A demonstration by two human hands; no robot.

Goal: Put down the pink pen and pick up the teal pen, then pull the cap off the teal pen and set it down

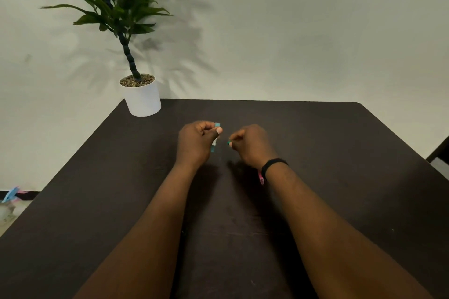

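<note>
Both my hands hover over the middle of a dark brown table. My left hand pinches a small teal and white packet between thumb and curled fingers, held roughly upright. A hand's width to the right, my right hand has its fingers curled and pinches a tiny teal scrap at its fingertips. The two hands are apart and do not touch. A black band sits on my right wrist, with a pink tag hanging below it.
A potted plant in a white pot stands at the table's far left corner against a pale wall. A dark chair edge shows at the right. Blue and pink objects lie on the floor at left.
</note>
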